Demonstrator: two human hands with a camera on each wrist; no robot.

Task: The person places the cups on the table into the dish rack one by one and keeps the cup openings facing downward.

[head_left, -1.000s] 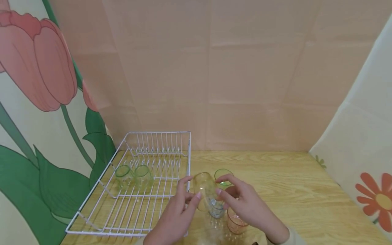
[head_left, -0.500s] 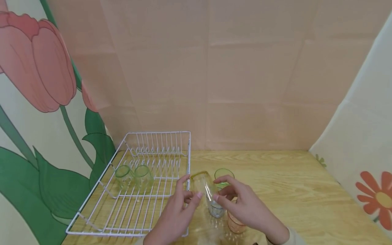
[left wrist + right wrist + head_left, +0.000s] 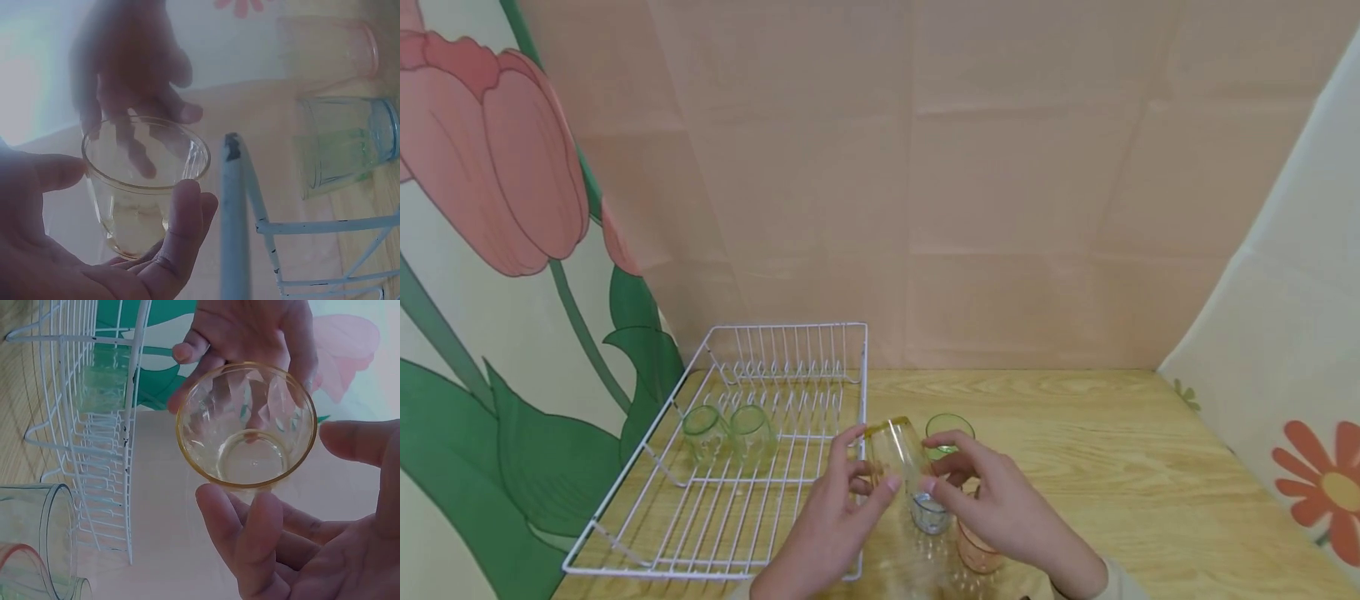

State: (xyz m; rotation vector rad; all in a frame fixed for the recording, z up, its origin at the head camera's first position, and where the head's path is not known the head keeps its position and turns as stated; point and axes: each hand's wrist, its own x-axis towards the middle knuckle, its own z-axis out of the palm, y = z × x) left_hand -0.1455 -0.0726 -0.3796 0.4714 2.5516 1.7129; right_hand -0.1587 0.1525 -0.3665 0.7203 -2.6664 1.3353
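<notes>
Both hands hold a yellow-tinted drinking glass [image 3: 891, 446] above the table, its rim leaning left in the head view. The left hand [image 3: 835, 508] grips its left side with thumb and fingers. Around its right side curl the thumb and fingers of the right hand [image 3: 1000, 492]. Looking into the glass [image 3: 253, 459] from the right wrist, I see a bare inside. Just beyond the hands stand a green-rimmed glass [image 3: 951, 425] and a clear bluish glass [image 3: 930, 517]. An orange glass [image 3: 976, 552] is partly hidden under the right hand.
A white wire dish rack [image 3: 700, 521] lies on the wood-patterned table [image 3: 1112, 467], close left of the left hand. Inside it are two green glasses, a left one [image 3: 703, 437] and a right one [image 3: 751, 442]. A pinkish-brown sheet [image 3: 1000, 208] hangs behind.
The yellow glass has been tilted, its rim swinging to the left and its base to the right. Both hands stay in nearly the same place, with small finger shifts.
</notes>
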